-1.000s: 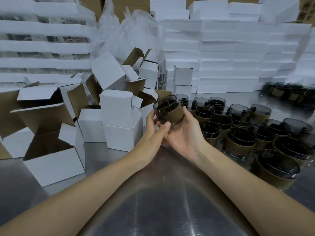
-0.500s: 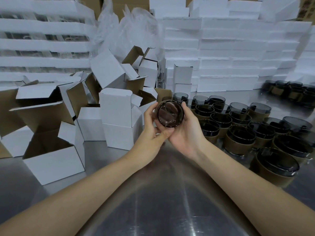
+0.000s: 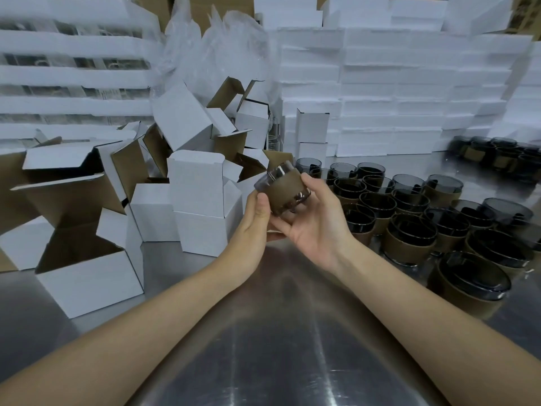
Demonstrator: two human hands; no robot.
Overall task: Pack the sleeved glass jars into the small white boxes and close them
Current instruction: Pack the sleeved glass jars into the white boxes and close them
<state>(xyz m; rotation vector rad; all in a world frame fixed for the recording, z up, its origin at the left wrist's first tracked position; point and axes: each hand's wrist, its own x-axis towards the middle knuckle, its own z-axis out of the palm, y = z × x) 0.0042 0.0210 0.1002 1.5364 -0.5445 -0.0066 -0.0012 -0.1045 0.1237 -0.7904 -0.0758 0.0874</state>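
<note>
One jar [image 3: 282, 190] turned mouth-left; left hand [image 3: 254, 227], right hand [image 3: 317, 227] both grip it

Brown-sleeved jar [image 3: 285, 192] tilted, midair; open white box [image 3: 87, 284] front-left.

The jar [image 3: 281, 189] is smoky grey glass wrapped in a plain brown sleeve [image 3: 290, 194], and the standing jars [image 3: 411, 234] show the same dark glass and brown bands. The boxes [image 3: 199, 186] are white outside and raw brown inside; the stacked cartons [image 3: 395, 83] are plain white. The surface [image 3: 278, 347] is grey metal streaked with pale reflections.
</note>
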